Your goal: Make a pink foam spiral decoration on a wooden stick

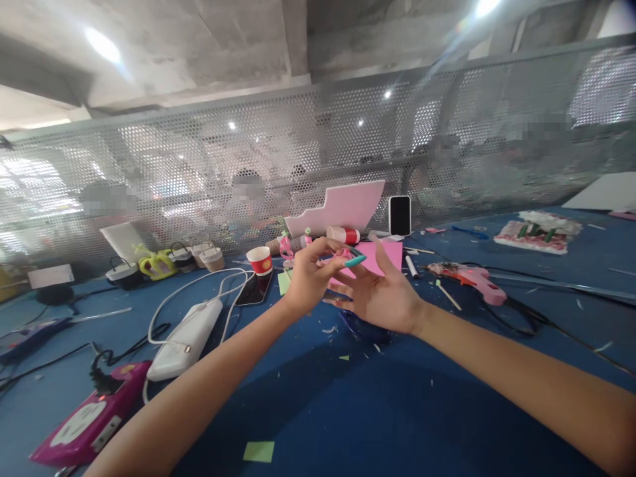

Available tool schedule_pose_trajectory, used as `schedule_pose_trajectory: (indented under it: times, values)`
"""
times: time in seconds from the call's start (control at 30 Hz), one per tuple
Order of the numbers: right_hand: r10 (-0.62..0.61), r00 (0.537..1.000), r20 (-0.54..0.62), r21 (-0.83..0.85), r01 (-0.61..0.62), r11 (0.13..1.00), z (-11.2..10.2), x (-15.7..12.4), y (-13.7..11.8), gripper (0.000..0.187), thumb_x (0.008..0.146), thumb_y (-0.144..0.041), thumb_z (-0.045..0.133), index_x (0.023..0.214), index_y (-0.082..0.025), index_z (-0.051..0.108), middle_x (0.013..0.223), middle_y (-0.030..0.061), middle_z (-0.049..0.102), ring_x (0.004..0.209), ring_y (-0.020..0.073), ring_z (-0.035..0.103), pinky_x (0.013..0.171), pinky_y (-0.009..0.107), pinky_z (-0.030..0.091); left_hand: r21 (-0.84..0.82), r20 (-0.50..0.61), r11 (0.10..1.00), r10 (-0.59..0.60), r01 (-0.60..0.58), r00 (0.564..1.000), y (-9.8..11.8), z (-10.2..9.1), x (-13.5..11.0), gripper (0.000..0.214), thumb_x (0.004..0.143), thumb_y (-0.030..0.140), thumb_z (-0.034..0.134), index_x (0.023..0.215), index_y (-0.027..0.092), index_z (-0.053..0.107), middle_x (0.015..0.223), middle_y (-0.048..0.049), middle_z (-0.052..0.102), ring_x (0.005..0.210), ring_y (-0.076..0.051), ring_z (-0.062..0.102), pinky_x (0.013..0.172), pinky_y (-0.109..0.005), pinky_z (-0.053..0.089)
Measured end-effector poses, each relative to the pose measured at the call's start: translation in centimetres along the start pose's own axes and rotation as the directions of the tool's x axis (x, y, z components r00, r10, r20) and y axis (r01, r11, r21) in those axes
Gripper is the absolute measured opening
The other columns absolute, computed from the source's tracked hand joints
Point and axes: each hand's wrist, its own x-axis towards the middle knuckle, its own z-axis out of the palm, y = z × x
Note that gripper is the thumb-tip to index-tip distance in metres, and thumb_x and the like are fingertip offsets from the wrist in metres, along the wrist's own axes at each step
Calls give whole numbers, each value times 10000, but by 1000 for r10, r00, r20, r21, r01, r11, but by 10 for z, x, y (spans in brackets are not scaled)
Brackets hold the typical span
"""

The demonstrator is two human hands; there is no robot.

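My left hand (pixel 309 275) is raised over the blue table (pixel 348 411), its fingers curled in a pinch round a small pink piece that I cannot make out clearly. My right hand (pixel 381 291) lies palm up just beside and under it, fingers stretched out and touching the left fingertips. A pink sheet (pixel 382 257) lies on the table right behind both hands. A small pink figure (pixel 286 250) stands just beyond my left hand.
A pink glue gun (pixel 472 278) with its cable lies to the right. A white power bank (pixel 186 338), a phone (pixel 254 289), red paper cups (pixel 260 260), a pink foam shape (pixel 338 207) and a magenta device (pixel 89 421) surround the hands. Perforated metal screen (pixel 447 146) runs along the back.
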Motion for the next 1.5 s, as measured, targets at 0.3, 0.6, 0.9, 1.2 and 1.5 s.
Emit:
schedule_pose_trajectory:
  times: [0.3, 0.6, 0.9, 1.2, 1.5]
  values:
    - [-322, 946, -36, -551, 250, 796, -2, 3, 10, 704, 815, -748, 101, 1220, -403, 563, 1443, -104, 378, 1383, 229, 199, 1108, 510, 157, -265, 18, 944, -197, 195, 980, -3, 4, 2, 262, 703, 415, 698, 703, 160, 637, 732, -20, 638, 734, -131, 594, 722, -286, 477]
    - [-413, 911, 4, -859, 215, 465, -13, 0, 15, 640, 869, -678, 78, 1387, -413, 345, 1523, -96, 192, 1416, 222, 46, 1116, 545, 82, -321, 28, 908, -276, 270, 961, -18, 5, 2, 300, 687, 438, 704, 789, 159, 668, 824, -35, 666, 817, -142, 616, 786, -293, 486]
    - [-597, 774, 210, -890, -101, -444, -15, -7, 2, 481, 920, -561, 212, 1335, -438, 421, 1529, -149, -17, 1394, 343, -94, 1091, 622, 47, -300, 93, 868, -386, 396, 918, -15, 4, 3, 317, 666, 447, 719, 774, 152, 674, 752, -35, 665, 710, -139, 625, 725, -304, 517]
    - [-597, 752, 279, -814, -145, -562, -9, -9, 3, 532, 848, -639, 363, 1358, -492, 328, 1539, -137, -10, 1382, 405, -56, 1047, 676, 22, -269, 82, 874, -397, 404, 914, -10, 8, 0, 284, 662, 355, 746, 840, 141, 691, 809, -63, 694, 751, -151, 632, 746, -303, 487]
    - [-561, 791, 246, -846, -107, -523, -14, -7, 5, 507, 896, -556, 323, 1393, -461, 291, 1535, -125, -66, 1394, 359, -69, 1078, 625, 76, -408, 106, 808, -420, 424, 902, -15, 6, -2, 192, 652, 318, 750, 731, 157, 680, 781, -46, 700, 781, -148, 630, 791, -299, 467]
